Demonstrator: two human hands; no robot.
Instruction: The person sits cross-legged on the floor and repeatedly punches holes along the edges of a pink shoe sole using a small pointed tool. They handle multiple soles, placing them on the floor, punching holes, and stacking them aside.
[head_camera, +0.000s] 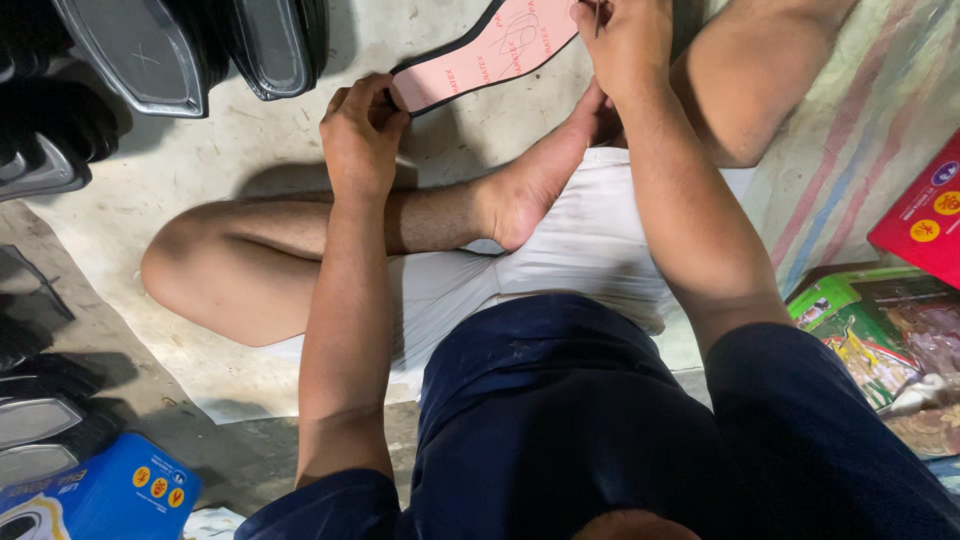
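Left hand (362, 130) closed on the near end of a pink insole (497, 48) with a black rim; right hand (625, 45) pinches its far end, fingers shut around what may be a thin tool, too small to tell. The insole spans between both hands above the crossed legs, so work on it looks mid-way. Beyond the left hand, stacked black soles (190, 45) on the floor (280, 140); coloured boxes (920, 220) lie off to the right.
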